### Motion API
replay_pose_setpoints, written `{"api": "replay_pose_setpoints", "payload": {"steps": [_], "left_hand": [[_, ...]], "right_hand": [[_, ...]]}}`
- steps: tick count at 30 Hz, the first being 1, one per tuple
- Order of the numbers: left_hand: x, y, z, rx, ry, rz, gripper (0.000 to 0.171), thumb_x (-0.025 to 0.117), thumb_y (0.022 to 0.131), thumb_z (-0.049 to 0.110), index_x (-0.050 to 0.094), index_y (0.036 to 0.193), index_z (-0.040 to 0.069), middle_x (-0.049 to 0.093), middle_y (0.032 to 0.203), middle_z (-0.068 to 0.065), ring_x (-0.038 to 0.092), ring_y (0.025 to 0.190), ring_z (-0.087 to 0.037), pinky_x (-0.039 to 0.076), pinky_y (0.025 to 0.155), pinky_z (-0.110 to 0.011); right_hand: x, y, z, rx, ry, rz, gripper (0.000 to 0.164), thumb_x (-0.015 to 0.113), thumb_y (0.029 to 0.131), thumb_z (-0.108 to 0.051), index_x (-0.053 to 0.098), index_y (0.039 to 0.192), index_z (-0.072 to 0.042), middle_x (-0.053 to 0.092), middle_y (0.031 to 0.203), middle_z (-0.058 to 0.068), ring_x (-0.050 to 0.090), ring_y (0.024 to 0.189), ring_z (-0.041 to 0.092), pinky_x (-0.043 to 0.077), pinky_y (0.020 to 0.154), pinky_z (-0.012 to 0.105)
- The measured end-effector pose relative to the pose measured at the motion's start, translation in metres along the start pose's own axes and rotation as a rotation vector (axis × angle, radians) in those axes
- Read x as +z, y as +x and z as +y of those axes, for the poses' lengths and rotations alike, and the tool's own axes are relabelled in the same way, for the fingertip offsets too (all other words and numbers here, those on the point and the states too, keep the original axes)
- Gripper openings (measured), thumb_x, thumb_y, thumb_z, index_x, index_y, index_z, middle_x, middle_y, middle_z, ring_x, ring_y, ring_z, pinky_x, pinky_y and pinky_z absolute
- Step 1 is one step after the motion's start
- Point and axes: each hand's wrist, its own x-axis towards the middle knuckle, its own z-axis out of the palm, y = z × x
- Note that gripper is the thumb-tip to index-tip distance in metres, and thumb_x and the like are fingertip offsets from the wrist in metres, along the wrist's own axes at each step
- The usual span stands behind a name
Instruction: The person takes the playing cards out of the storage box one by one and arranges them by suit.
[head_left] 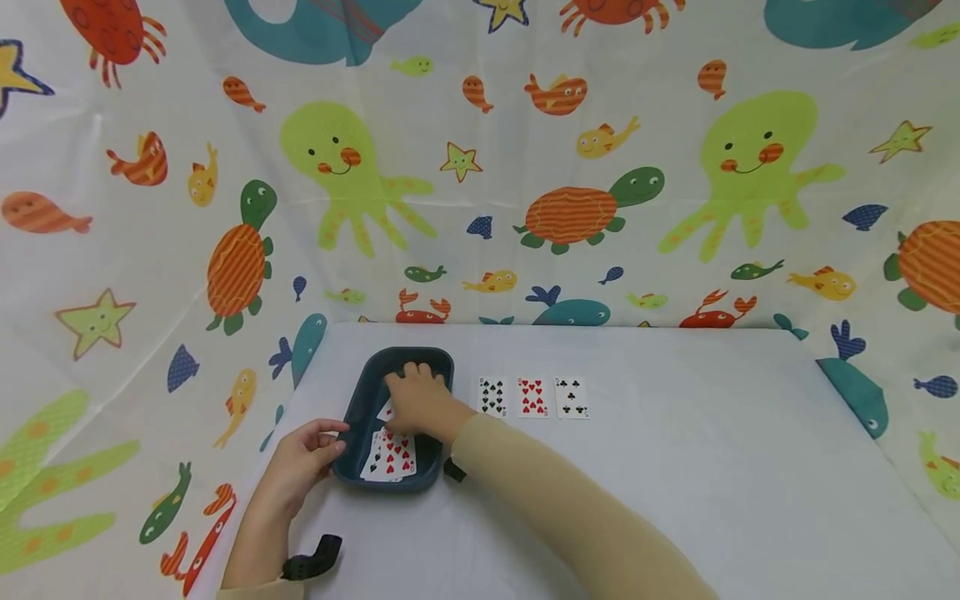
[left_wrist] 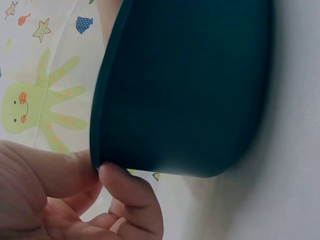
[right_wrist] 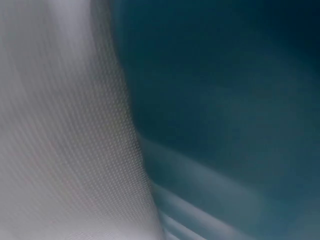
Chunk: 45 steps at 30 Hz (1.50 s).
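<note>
A dark teal plastic bin (head_left: pixel 444 364) stands on the left part of the table, with several playing cards (head_left: pixel 393 457) lying face up inside, a red heart card on top at the near end. My left hand (head_left: pixel 303 458) pinches the bin's left rim between thumb and fingers; the left wrist view shows that grip on the bin wall (left_wrist: pixel 175 90) up close. Inside the bin, my right hand (head_left: pixel 420 404) reaches down over the cards with spread, bent fingers, and a white card (head_left: pixel 386 411) shows beside it. I cannot tell whether its hidden fingertips hold a card.
Right of the bin, three face-up cards form a row: a spade card (head_left: pixel 492 396), a heart card (head_left: pixel 533 397) and a club card (head_left: pixel 572 397). A white cloth covers the table (head_left: pixel 712 450). Behind it hangs a curtain (head_left: pixel 450 217) printed with sea animals.
</note>
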Motion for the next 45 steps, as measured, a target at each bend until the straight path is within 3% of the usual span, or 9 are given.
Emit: {"api": "replay_pose_setpoints", "payload": {"steps": [12,32,39,45], "left_hand": [[0.0,-0.001,0.001,0.006,-0.006,0.004,0.038,0.065,0.107,0.011,0.06,0.143,0.001,0.061,0.097,-0.003,0.057,0.083,-0.018,0.057,0.071,-0.028],[0.002,-0.002,0.001,0.004,-0.005,0.025,0.038,0.065,0.107,0.012,0.061,0.143,0.002,0.06,0.097,-0.004,0.057,0.083,-0.018,0.057,0.072,-0.028],[0.0,-0.002,0.002,0.001,-0.008,0.019,0.038,0.065,0.107,0.011,0.061,0.143,0.002,0.06,0.097,-0.004,0.057,0.083,-0.018,0.057,0.072,-0.028],[-0.001,-0.002,0.001,0.003,-0.014,0.017,0.037,0.065,0.107,0.011,0.061,0.143,0.002,0.06,0.097,-0.004,0.057,0.083,-0.018,0.058,0.072,-0.028]], "right_hand": [[0.008,0.007,0.0,0.044,0.01,-0.001,0.08,0.086,0.087,-0.052,0.055,0.155,-0.025,0.055,0.149,0.008,0.049,0.132,0.027,0.045,0.117,0.05],[0.005,0.008,-0.002,0.067,0.045,-0.001,0.07,0.085,0.089,-0.031,0.058,0.153,-0.026,0.054,0.151,0.009,0.047,0.13,0.029,0.043,0.118,0.054],[0.003,0.011,0.0,0.077,0.064,-0.01,0.071,0.088,0.086,-0.035,0.06,0.152,-0.026,0.056,0.147,0.008,0.047,0.129,0.03,0.043,0.118,0.055],[0.0,0.013,0.0,0.085,0.093,-0.04,0.062,0.081,0.092,-0.043,0.063,0.149,-0.031,0.056,0.147,0.007,0.048,0.127,0.028,0.045,0.115,0.054]]}}
